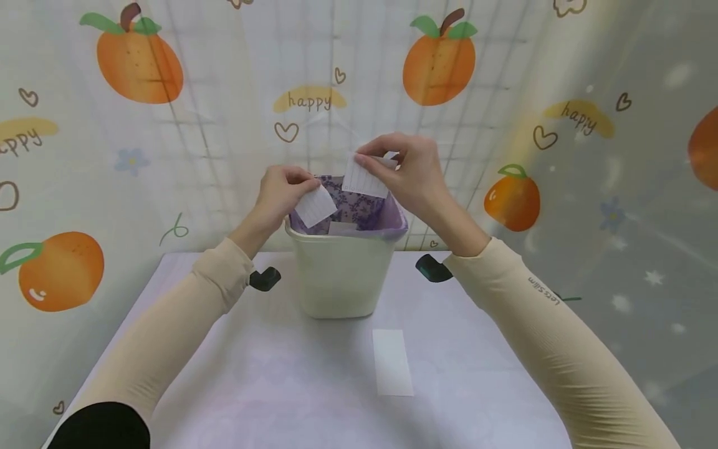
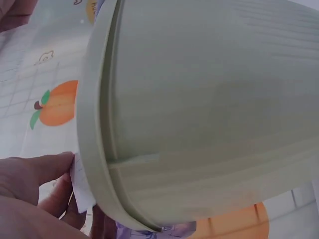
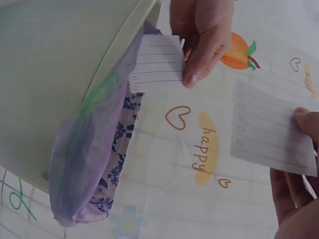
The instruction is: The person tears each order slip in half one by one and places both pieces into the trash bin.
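Hands, head view: left hand (image 1: 280, 190) pinches left scrap (image 1: 316, 207) at the bin's (image 1: 343, 277) ten o'clock; right hand (image 1: 414, 171) pinches right scrap (image 1: 361, 181) at its one o'clock.
Paper, head view: pale patch (image 1: 342, 228) inside seems paper already binned; both scraps look left to drop, perhaps also the slip (image 1: 392, 363) at five o'clock on the bench (image 1: 269, 368).
Bin, left wrist view: its side hides the inside.
Liner, right wrist view: liner (image 3: 82, 169) bunches at eight o'clock.

Bin (image 2: 209, 109) blocking our left-wrist view.
Beyond the left hand (image 2: 25, 214), we lose part of its paper (image 2: 81, 186) behind the bin; in the right-wrist view, the edge cuts off the right hand (image 3: 299, 214) pinching another slip (image 3: 266, 132).
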Tool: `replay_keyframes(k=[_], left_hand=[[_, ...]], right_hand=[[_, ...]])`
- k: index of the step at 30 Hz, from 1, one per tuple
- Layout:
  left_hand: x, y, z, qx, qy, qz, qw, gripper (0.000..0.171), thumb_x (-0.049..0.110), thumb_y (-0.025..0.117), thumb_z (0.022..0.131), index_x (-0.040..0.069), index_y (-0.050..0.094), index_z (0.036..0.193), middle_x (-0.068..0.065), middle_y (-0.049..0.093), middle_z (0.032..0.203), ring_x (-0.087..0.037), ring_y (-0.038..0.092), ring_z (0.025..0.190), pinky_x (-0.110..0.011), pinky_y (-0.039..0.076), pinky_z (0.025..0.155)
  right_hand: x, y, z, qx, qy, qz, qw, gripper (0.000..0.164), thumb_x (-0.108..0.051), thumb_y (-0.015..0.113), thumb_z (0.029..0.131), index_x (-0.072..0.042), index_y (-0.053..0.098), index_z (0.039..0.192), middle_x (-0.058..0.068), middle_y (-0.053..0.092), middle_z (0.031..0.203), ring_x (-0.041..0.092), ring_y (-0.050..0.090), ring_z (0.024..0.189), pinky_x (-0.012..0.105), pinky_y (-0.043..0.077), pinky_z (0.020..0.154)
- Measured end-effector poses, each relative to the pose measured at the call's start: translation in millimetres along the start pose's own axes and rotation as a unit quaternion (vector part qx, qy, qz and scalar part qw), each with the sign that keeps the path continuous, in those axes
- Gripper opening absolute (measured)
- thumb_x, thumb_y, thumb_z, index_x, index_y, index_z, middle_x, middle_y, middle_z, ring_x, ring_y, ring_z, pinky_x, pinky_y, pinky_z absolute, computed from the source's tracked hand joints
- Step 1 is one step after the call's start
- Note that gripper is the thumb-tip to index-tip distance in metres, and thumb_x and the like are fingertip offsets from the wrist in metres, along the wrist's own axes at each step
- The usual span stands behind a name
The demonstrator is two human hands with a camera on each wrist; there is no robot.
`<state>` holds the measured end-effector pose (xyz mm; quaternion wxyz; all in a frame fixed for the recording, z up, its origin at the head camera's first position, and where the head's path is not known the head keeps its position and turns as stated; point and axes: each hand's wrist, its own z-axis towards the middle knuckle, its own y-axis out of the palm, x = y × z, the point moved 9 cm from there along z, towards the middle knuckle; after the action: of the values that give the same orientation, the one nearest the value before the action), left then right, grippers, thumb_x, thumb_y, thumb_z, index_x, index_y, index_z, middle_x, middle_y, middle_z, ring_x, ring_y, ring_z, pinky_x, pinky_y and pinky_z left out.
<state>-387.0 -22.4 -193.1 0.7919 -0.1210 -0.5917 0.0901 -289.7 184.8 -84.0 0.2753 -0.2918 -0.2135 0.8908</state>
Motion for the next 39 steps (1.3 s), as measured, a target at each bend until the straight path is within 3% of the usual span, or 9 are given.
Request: replay_keyframes(k=[5, 9, 14, 17, 19, 25, 30, 36, 39], left_hand=[[1.7, -5.8, -1.1, 0.019, 0.001, -0.008, 0.9998, 0.013, 0.016, 0.079, 0.096, 0.003, 0.080, 0.099, -0.004, 0.075, 0.096, -0.013, 0.063, 0.080, -0.023, 0.051, 0.068], [-1.6, -9.7, -3.1, 0.029, -0.003, -0.019, 0.9994, 0.013, 0.015, 0.078, 0.096, 0.003, 0.080, 0.100, -0.005, 0.076, 0.099, -0.014, 0.064, 0.085, -0.024, 0.051, 0.071], [-5.9, -14.8, -7.7, 0.024, 0.000, -0.025, 0.9994, 0.015, 0.018, 0.077, 0.097, 0.004, 0.080, 0.102, -0.007, 0.078, 0.110, -0.015, 0.065, 0.100, -0.028, 0.051, 0.085], [-6.5, -19.5, -9.9, 0.020, 0.007, -0.016, 0.9996, 0.019, 0.021, 0.076, 0.099, 0.004, 0.081, 0.105, -0.008, 0.078, 0.112, -0.017, 0.064, 0.108, -0.032, 0.048, 0.094], [-7.0, -23.4, -10.4, 0.022, 0.010, -0.010, 0.9996, 0.020, 0.023, 0.075, 0.099, 0.005, 0.081, 0.106, -0.008, 0.078, 0.113, -0.017, 0.063, 0.111, -0.035, 0.048, 0.096], [-11.0, -35.9, -10.8, 0.042, 0.007, -0.020, 0.9989, 0.022, 0.021, 0.072, 0.101, 0.003, 0.079, 0.112, -0.011, 0.075, 0.116, -0.018, 0.062, 0.109, -0.032, 0.051, 0.091], [-17.5, -43.8, -13.3, 0.069, -0.001, 0.000, 0.9976, 0.025, 0.023, 0.072, 0.101, 0.008, 0.075, 0.121, -0.007, 0.069, 0.120, -0.019, 0.059, 0.108, -0.029, 0.054, 0.081], [-26.9, -51.1, -12.6, 0.071, -0.002, 0.003, 0.9975, 0.031, 0.025, 0.072, 0.101, 0.009, 0.072, 0.127, -0.008, 0.068, 0.128, -0.021, 0.058, 0.115, -0.033, 0.052, 0.087], [-30.3, -52.8, -13.9, 0.071, -0.001, 0.017, 0.9974, 0.039, 0.028, 0.069, 0.102, 0.009, 0.066, 0.137, -0.010, 0.066, 0.136, -0.025, 0.058, 0.123, -0.039, 0.052, 0.096]], right_hand=[[4.0, 8.0, -1.4, -0.005, -0.015, -0.015, 1.000, 0.011, -0.018, 0.078, 0.097, -0.013, 0.084, 0.104, 0.002, 0.082, 0.102, 0.012, 0.069, 0.086, 0.026, 0.047, 0.074], [11.4, 20.6, -3.0, -0.024, -0.022, -0.031, 0.999, 0.013, -0.012, 0.076, 0.098, -0.011, 0.084, 0.109, 0.005, 0.082, 0.107, 0.019, 0.071, 0.089, 0.034, 0.051, 0.075], [32.7, 46.9, -11.0, -0.131, 0.038, -0.061, 0.989, 0.030, -0.005, 0.073, 0.098, -0.004, 0.074, 0.128, 0.013, 0.076, 0.125, 0.030, 0.073, 0.105, 0.044, 0.058, 0.092], [45.1, 56.7, -21.0, -0.189, 0.065, -0.089, 0.976, 0.046, -0.010, 0.074, 0.098, -0.002, 0.062, 0.142, 0.017, 0.067, 0.142, 0.035, 0.068, 0.120, 0.050, 0.053, 0.105], [52.8, 57.4, -26.5, -0.202, 0.079, -0.104, 0.971, 0.055, -0.018, 0.075, 0.099, -0.003, 0.056, 0.148, 0.017, 0.060, 0.150, 0.036, 0.063, 0.128, 0.053, 0.047, 0.110], [70.6, 47.0, -35.4, -0.175, 0.112, -0.093, 0.974, 0.060, -0.025, 0.072, 0.101, -0.002, 0.051, 0.152, 0.020, 0.052, 0.156, 0.040, 0.053, 0.138, 0.058, 0.040, 0.116], [81.3, 36.5, -42.9, -0.144, 0.114, -0.085, 0.979, 0.056, -0.030, 0.068, 0.104, -0.003, 0.052, 0.151, 0.020, 0.055, 0.153, 0.040, 0.053, 0.138, 0.059, 0.040, 0.115], [89.5, 29.1, -53.4, -0.137, 0.132, -0.073, 0.979, 0.055, -0.040, 0.055, 0.110, -0.005, 0.052, 0.152, 0.018, 0.053, 0.156, 0.039, 0.050, 0.141, 0.059, 0.035, 0.118], [93.7, 25.9, -61.3, -0.144, 0.136, -0.076, 0.977, 0.056, -0.043, 0.049, 0.111, -0.005, 0.051, 0.153, 0.019, 0.051, 0.157, 0.040, 0.047, 0.143, 0.060, 0.031, 0.120]])
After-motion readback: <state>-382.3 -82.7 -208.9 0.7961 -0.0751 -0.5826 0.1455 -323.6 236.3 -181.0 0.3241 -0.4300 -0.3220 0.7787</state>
